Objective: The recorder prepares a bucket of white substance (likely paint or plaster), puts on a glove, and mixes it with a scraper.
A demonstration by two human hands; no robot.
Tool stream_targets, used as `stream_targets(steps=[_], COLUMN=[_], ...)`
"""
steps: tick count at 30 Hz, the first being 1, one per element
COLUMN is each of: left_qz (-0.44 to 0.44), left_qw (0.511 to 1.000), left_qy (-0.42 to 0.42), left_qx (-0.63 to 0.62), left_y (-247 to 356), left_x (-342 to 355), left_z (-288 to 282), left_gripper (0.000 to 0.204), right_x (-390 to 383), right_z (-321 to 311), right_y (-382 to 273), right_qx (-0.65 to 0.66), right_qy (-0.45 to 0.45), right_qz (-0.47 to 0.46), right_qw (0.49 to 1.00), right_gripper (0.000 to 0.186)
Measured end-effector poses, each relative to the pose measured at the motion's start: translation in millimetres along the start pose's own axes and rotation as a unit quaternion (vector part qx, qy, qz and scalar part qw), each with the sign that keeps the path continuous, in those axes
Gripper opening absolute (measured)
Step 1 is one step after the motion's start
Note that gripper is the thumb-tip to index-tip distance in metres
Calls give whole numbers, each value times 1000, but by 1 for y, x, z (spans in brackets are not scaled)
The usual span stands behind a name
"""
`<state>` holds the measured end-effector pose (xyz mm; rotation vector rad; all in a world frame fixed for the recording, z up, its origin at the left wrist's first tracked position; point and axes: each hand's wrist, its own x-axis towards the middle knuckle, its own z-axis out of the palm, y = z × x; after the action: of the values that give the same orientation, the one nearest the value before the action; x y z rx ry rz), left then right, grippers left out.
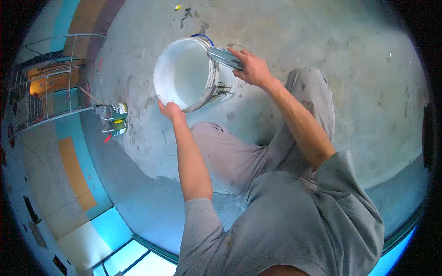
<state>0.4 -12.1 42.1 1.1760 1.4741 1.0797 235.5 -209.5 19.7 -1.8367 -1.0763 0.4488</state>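
A white plastic bucket (189, 76) is tilted on its side, its mouth turned toward the left. Its inside looks pale and smeared, and dark marks run along the outer wall. My left hand (171, 110) grips the bucket's lower rim, with the fingers partly hidden. Closed around a grey ribbed hand tool (225, 58), my right hand (253, 68) holds it against the upper right of the bucket rim. The tool's exact kind cannot be made out. A blue handle piece (203, 37) shows at the top of the bucket.
Two tins (118, 117) stand left on the stained concrete floor (368, 101), a stick (90, 95) leaning by them and a red-handled item (108, 138) beside them. Metal scaffolding (50, 118) stands farther left. A dark small object (185, 17) and yellow item (177, 7) lie beyond the bucket.
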Motion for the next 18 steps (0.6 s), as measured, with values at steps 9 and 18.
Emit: stream_targets(steps=[9, 18], left_qz=[23, 33], left_qw=[1000, 999], left_qy=[11, 14], left_qx=[6, -4], left_y=[-3, -4], left_x=[4, 9], left_z=[-8, -11], left_gripper=[57, 57], right_x=[-26, -30], right_z=[6, 21], right_y=[-10, -24], right_qx=[18, 60], right_qy=[-40, -78], right_qz=[23, 52], right_qw=[999, 994], right_gripper=[67, 67])
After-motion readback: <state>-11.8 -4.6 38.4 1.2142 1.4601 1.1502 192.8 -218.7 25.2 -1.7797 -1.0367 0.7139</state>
